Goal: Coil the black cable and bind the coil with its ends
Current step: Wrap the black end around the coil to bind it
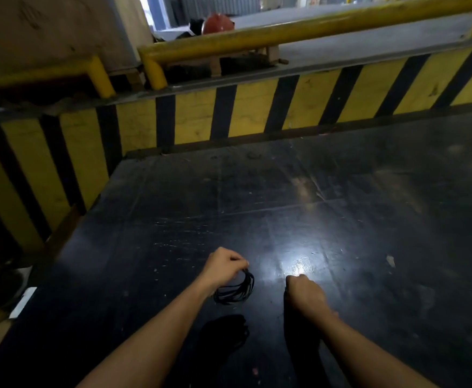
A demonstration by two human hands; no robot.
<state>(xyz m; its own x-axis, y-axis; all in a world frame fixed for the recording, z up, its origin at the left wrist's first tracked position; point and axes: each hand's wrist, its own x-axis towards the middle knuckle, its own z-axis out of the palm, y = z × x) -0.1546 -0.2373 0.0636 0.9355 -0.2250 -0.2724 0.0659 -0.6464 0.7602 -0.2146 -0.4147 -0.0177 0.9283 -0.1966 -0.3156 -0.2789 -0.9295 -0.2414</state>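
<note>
The black cable (236, 289) hangs as a coil of several loops from my left hand (223, 264), which pinches the top of the coil just above the dark table (341, 191). My right hand (304, 295) is closed in a fist to the right of the coil, about a hand's width away. Whether a cable end runs into the right fist is too dark to tell. The coil's shadow falls on the table below it.
A yellow-and-black striped barrier (251, 113) borders the table's far and left edges, with yellow rails (285, 35) behind. A red helmet-like object (217, 23) sits beyond the rail. A white slip (23, 301) lies off the table's left edge.
</note>
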